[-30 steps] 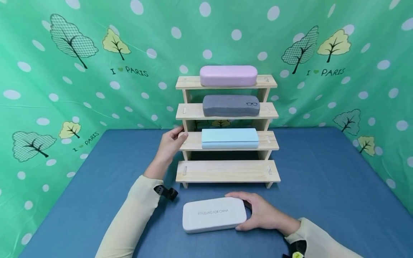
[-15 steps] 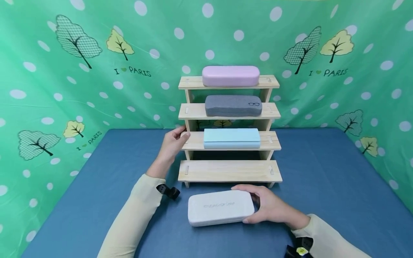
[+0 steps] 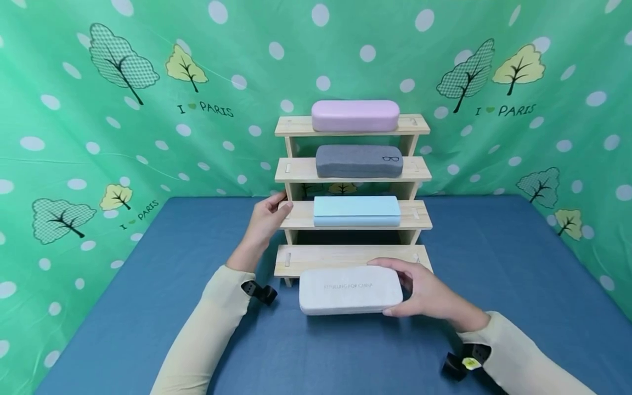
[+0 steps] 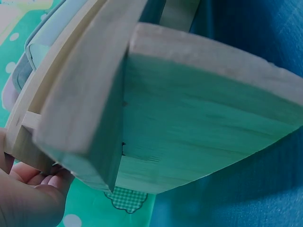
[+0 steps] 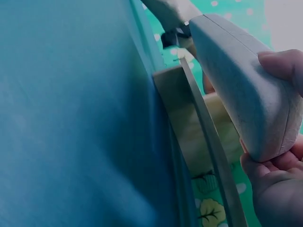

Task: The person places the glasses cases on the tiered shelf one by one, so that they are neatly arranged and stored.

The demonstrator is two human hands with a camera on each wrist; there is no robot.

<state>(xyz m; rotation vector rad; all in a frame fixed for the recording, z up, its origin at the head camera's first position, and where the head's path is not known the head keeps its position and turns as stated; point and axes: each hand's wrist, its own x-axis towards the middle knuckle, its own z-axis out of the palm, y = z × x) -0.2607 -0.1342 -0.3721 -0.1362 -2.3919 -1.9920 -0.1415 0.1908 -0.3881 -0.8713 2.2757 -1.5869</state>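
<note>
A white glasses case (image 3: pixel 350 299) with grey lettering is gripped at its right end by my right hand (image 3: pixel 429 291). It is lifted off the table and overlaps the front edge of the lowest shelf (image 3: pixel 336 255) in the head view. The right wrist view shows thumb and fingers on either side of the case (image 5: pixel 241 85). My left hand (image 3: pixel 264 222) pinches the left end of the second shelf from the bottom of the wooden stepped rack (image 3: pixel 296 216). In the left wrist view, the left hand (image 4: pixel 35 194) sits by the rack's end.
The upper steps bear a light blue glasses case (image 3: pixel 356 211), a grey glasses case (image 3: pixel 359 162) and a pink glasses case (image 3: pixel 355 116). A green dotted cloth (image 3: pixel 222 66) hangs behind the blue table (image 3: pixel 494 252).
My right hand has raised the white glasses case from the table and carried it forward and slightly right, up to the lowest shelf. The left hand keeps its hold on the rack.
</note>
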